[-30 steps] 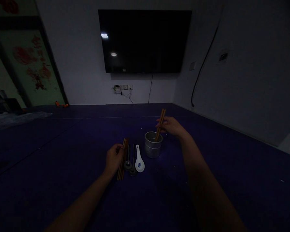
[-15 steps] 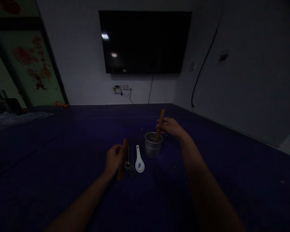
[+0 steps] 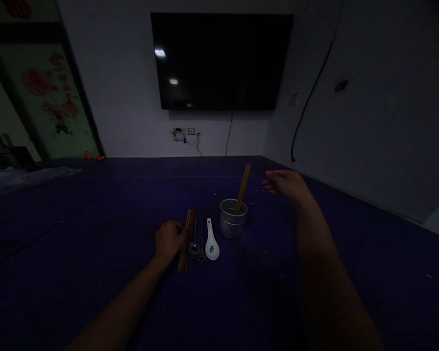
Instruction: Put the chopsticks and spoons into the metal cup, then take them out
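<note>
A pair of wooden chopsticks [image 3: 243,187] leans in a round metal cup [image 3: 231,225], their upper ends rising above its rim. To the right of the cup, my right hand [image 3: 284,184] hangs in the air with nothing in it, its fingers loosely apart. My left hand [image 3: 169,240] rests beside several wooden chopsticks [image 3: 186,246] lying side by side. Its bent fingers are at their left edge, with a gap between thumb and forefinger. Two metal spoons [image 3: 194,249] and a white soup spoon [image 3: 212,249] with a blue flower lie between those chopsticks and the cup.
Everything lies on a wide dark blue-purple surface [image 3: 131,204] with small white specks. Clear plastic sheeting [image 3: 32,180] and small orange items [image 3: 95,157] are at the far left. A television [image 3: 223,61] hangs on the back wall above sockets and cables.
My right hand has let go of the chopsticks, which stay leaning in the cup, and moved away to the right. My left hand has drawn slightly left from the lying chopsticks.
</note>
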Action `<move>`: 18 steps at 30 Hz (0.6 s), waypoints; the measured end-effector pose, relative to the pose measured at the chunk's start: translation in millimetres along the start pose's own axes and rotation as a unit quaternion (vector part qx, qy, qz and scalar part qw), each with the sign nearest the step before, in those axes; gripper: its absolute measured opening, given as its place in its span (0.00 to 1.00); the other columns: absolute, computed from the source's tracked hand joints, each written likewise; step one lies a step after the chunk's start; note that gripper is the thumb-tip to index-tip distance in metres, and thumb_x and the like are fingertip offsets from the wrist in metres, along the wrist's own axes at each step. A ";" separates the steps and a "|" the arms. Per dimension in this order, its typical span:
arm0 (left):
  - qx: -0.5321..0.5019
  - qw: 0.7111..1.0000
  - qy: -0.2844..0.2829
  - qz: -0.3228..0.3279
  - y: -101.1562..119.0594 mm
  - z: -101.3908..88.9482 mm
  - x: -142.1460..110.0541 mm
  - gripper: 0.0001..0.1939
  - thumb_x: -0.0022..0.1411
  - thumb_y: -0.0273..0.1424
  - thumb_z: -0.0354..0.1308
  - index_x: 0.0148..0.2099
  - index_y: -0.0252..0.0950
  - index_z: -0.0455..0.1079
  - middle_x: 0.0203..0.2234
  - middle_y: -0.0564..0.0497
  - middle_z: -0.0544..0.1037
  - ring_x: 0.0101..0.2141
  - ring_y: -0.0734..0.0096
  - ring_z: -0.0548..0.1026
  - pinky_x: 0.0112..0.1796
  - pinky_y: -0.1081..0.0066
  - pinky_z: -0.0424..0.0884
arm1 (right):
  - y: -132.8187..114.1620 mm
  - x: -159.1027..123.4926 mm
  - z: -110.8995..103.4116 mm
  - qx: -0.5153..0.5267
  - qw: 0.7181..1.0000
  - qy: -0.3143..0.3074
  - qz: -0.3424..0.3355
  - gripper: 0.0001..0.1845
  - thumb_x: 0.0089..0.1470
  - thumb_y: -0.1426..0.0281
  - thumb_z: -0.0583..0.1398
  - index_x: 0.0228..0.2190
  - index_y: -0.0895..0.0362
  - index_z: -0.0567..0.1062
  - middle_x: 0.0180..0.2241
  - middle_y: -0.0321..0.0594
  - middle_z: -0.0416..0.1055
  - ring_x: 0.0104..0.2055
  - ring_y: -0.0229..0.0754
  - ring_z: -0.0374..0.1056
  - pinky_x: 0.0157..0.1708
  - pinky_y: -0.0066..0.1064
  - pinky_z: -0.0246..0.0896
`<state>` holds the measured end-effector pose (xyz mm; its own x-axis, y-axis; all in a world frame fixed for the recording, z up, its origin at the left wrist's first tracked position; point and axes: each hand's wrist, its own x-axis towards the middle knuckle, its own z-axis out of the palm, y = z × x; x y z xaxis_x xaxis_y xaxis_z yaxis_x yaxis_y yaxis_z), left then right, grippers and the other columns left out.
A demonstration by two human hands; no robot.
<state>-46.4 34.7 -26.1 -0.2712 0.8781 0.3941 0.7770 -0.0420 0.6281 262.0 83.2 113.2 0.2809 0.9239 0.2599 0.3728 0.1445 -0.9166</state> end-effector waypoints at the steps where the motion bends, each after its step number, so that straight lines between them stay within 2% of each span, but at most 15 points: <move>1: 0.009 1.000 -0.001 0.004 -0.4 0.4 0.1 0.06 0.46 0.35 0.59 0.21 0.39 0.71 0.21 0.49 0.74 0.30 0.63 0.72 0.30 0.72 0.59 | 0.6 0.6 -3.0 -0.011 1.000 0.008 0.004 0.11 0.55 0.69 0.57 0.38 0.64 0.72 0.25 0.44 0.74 0.21 0.34 0.68 0.18 0.22 0.63; 4: 0.020 1.000 -0.001 0.012 -0.8 2.0 0.3 0.06 0.46 0.35 0.59 0.22 0.39 0.71 0.22 0.48 0.74 0.30 0.63 0.72 0.30 0.71 0.58 | 1.4 1.2 -7.4 -0.045 0.999 0.004 0.000 0.13 0.55 0.66 0.57 0.35 0.64 0.73 0.20 0.43 0.73 0.19 0.34 0.67 0.17 0.22 0.62; 10: 0.098 0.994 -0.050 0.011 4.8 -0.9 -0.1 0.08 0.52 0.36 0.56 0.29 0.38 0.73 0.27 0.49 0.77 0.32 0.65 0.74 0.30 0.72 0.60 | -9.6 -6.1 -3.7 -0.072 0.993 -0.072 -0.064 0.17 0.52 0.59 0.59 0.30 0.63 0.75 0.19 0.42 0.72 0.18 0.32 0.66 0.17 0.21 0.59; 14: 0.116 0.991 -0.073 -0.003 9.5 -4.2 -0.8 0.08 0.54 0.34 0.55 0.35 0.39 0.72 0.31 0.52 0.79 0.35 0.68 0.75 0.31 0.73 0.62 | -20.4 -15.8 0.2 -0.091 0.986 -0.121 -0.076 0.17 0.50 0.59 0.60 0.26 0.62 0.74 0.18 0.41 0.71 0.18 0.32 0.65 0.15 0.20 0.56; 18: 0.131 0.989 -0.072 0.001 11.2 -4.7 -1.3 0.09 0.54 0.35 0.54 0.36 0.40 0.72 0.33 0.52 0.79 0.35 0.68 0.75 0.32 0.73 0.62 | -28.5 -25.1 4.8 -0.100 0.978 -0.165 -0.074 0.14 0.51 0.62 0.60 0.23 0.62 0.74 0.17 0.39 0.70 0.18 0.31 0.64 0.15 0.20 0.56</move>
<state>-40.0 30.8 -16.4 -0.1998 0.9379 0.2836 0.9030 0.0638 0.4249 240.0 57.6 131.4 -0.0791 0.9668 0.2431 0.5622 0.2446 -0.7900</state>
